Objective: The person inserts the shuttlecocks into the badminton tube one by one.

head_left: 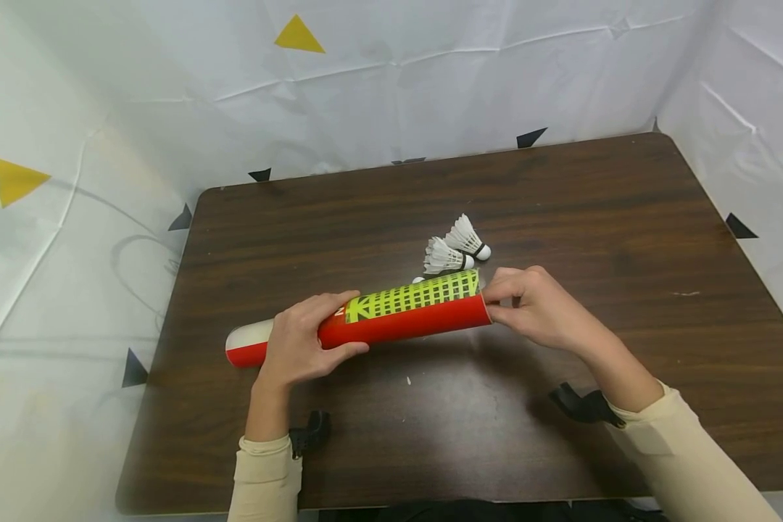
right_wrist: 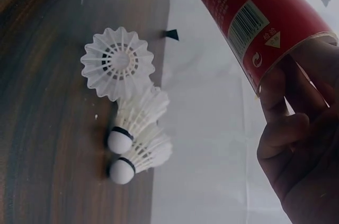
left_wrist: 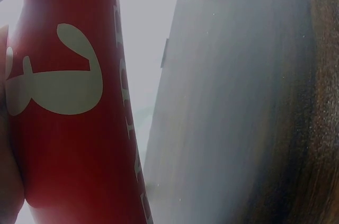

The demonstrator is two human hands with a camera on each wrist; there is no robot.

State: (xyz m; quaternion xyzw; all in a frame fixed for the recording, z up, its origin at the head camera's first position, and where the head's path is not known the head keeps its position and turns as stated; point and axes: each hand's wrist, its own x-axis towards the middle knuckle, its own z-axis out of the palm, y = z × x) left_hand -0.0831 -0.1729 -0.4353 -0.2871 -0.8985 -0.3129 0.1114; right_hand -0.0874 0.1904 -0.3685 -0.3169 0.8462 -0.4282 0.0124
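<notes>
A red shuttlecock tube with a yellow-green net print lies at a slant, its right end raised over the table. My left hand grips it near the left end, thumb along the near side. My right hand is at the open right end. In the right wrist view its fingers reach inside the rim; whatever they hold in there is hidden. Just behind the tube, two white shuttlecocks lie together. A third shuttlecock shows its feather skirt in the right wrist view; the tube mostly covers it from the head.
The dark wood-grain table has rounded corners. White sheeting with yellow and black triangles surrounds its back and sides. Small white bits lie on the tabletop in front of the tube.
</notes>
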